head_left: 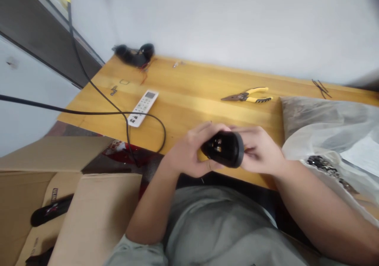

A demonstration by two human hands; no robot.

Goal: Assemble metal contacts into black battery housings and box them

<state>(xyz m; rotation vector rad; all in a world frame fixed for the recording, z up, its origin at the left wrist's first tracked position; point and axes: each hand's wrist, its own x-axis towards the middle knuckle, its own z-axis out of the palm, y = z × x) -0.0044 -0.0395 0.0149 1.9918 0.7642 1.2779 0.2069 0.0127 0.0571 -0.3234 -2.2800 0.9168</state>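
Close to the table's front edge, a glossy black rounded object (226, 149) is held between both hands, with small gold-coloured spots on its surface. My left hand (192, 151) wraps round its left side, thumb below and fingers above. On its right side my right hand (260, 149) is bent in with curled fingers; what those fingertips pinch, if anything, is too small and blurred to name. Behind the hands, yellow-handled pliers (248, 96) lie on the wooden table (195, 96).
A white remote (143, 108) lies left, crossed by a black cable (89, 112). Black items (134, 55) sit at the back left corner. Plastic bags (328, 119) with small metal parts (328, 169) stand right. An open cardboard box (100, 210) is lower left, holding a black piece (51, 210).
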